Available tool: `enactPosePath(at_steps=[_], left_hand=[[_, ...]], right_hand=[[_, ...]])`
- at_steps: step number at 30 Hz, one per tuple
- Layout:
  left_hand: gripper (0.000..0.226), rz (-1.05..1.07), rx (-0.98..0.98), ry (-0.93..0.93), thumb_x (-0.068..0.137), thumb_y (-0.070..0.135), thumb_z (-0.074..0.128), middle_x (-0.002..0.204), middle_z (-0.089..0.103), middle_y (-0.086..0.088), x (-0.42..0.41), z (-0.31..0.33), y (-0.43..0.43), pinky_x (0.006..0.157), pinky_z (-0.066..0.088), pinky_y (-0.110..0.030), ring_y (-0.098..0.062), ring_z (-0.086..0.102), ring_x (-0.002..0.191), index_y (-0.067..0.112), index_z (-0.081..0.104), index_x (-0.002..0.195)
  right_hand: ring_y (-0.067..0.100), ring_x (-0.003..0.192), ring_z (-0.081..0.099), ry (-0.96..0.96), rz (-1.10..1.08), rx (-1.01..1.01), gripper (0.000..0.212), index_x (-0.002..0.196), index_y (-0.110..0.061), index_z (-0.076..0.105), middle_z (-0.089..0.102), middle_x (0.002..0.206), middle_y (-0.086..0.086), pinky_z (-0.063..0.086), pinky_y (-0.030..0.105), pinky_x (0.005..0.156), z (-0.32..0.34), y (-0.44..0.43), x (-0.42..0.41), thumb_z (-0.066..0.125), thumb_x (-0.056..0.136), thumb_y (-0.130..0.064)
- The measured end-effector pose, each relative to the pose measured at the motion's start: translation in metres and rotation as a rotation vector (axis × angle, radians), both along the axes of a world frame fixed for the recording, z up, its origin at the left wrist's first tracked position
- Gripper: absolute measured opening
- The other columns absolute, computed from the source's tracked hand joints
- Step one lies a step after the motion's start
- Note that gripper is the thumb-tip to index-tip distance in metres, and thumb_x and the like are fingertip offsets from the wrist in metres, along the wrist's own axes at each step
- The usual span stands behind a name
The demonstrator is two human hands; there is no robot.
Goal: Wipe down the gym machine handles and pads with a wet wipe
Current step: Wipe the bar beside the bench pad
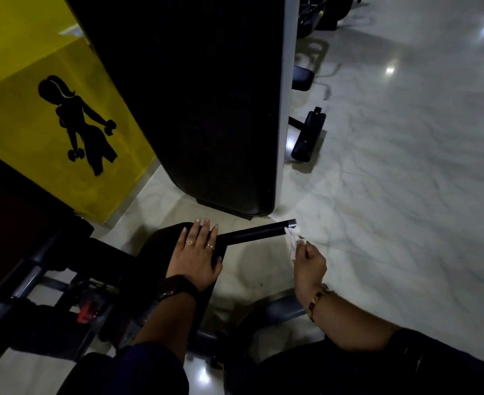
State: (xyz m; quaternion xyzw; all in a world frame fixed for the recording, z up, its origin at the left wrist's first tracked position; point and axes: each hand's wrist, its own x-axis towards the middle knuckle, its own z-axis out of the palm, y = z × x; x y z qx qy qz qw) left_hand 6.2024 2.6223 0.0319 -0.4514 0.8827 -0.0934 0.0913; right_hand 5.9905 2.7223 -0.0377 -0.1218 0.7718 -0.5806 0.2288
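Observation:
A black handle bar (256, 232) sticks out to the right from a dark rounded pad (161, 246) low in the head view. My left hand (196, 252) rests flat on that pad, fingers straight, beside the base of the handle. My right hand (309, 263) pinches a white wet wipe (292, 239) that touches the metal end of the handle. A large black back pad (206, 109) with a grey side edge stands upright just behind the handle.
A yellow wall panel (49, 109) with a black figure holding dumbbells fills the left. Black foot rollers (309, 135) on a frame stand right of the back pad. Pale marble floor (406, 166) spreads to the right. Grey machine tubes (21, 289) and a red knob (87, 312) lie lower left.

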Motion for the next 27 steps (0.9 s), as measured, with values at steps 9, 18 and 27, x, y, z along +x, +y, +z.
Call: enactPosePath(at_steps=[9,18,27], left_hand=[[0.073,-0.013,0.032,0.022,0.095,0.048,0.033,0.164,0.006,-0.007,-0.001,0.007,0.003,0.118,-0.006,-0.042,-0.026,0.001,0.151,0.018,0.008,0.157],[0.073,-0.004,0.061,0.049,0.093,0.047,0.036,0.163,0.013,-0.007,-0.002,0.007,0.003,0.120,0.000,-0.044,-0.026,0.005,0.151,0.018,0.015,0.156],[0.072,0.016,0.080,0.043,0.095,0.048,0.032,0.164,0.008,-0.007,-0.002,0.009,0.003,0.121,-0.002,-0.044,-0.025,0.000,0.151,0.019,0.009,0.157]], right_hand=[[0.026,0.111,0.057,-0.860,-0.193,-0.109,0.034,0.132,0.001,0.046,0.050,0.137,0.017,0.043,0.029,0.099,0.016,-0.048,-0.039,0.040,0.103,-0.015],[0.027,0.071,0.056,-0.472,0.257,0.155,0.020,0.071,-0.005,0.057,0.060,0.088,0.021,0.053,0.033,0.059,0.054,-0.074,-0.071,0.057,0.090,-0.001],[0.028,0.085,0.063,0.296,0.741,0.314,0.024,0.096,-0.003,0.068,0.065,0.093,0.017,0.048,0.029,0.068,0.105,-0.108,-0.032,0.051,0.099,-0.019]])
